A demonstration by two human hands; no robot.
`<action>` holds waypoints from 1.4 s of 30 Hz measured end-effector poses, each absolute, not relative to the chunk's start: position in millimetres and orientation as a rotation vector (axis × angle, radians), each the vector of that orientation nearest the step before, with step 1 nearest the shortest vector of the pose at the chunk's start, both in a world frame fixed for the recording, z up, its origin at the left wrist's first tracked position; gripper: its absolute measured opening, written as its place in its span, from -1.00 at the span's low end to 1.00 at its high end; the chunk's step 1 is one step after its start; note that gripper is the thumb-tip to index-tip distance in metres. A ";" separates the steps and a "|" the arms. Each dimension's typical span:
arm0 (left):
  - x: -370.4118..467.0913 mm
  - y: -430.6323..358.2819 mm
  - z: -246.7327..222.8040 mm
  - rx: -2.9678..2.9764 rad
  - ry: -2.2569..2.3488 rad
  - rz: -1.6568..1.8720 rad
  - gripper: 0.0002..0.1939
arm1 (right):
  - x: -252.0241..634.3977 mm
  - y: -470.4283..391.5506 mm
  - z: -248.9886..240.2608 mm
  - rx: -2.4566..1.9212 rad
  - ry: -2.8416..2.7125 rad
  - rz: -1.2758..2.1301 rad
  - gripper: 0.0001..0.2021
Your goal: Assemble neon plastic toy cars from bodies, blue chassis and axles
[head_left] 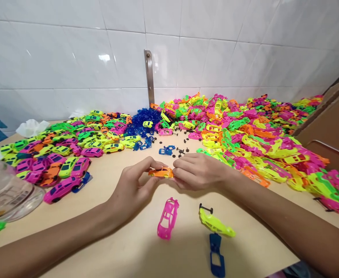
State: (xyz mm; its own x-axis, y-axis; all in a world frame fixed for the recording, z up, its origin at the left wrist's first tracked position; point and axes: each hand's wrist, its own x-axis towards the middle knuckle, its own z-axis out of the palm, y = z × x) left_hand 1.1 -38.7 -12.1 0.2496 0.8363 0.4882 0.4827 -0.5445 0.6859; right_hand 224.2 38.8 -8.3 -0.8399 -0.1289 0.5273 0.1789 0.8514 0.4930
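Note:
An orange toy car body [161,172] with a yellow lower edge is held between both hands at mid-table. My left hand [136,180] pinches its left end between thumb and fingers. The closed fingers of my right hand [194,171] grip its right end. Nearer me lie a pink car shell [168,219], a yellow-green shell [215,224] with a black wheel axle [206,209] at its upper left, and a blue plastic part [216,256]. Beyond my hands are another blue part [166,150] and several loose black wheels and axles.
Toy cars [68,166] cover the left side, beside a clear plastic container [10,193]. Blue parts [144,117] are heaped at the back. Coloured shells [244,131] pile up on the right, near a cardboard box [331,116]. A tiled wall stands behind.

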 end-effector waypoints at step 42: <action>-3.4 -38.1 -20.2 2.326 0.971 1.434 -0.53 | 223.1 29.0 2.6 0.065 -2.316 -0.936 -0.79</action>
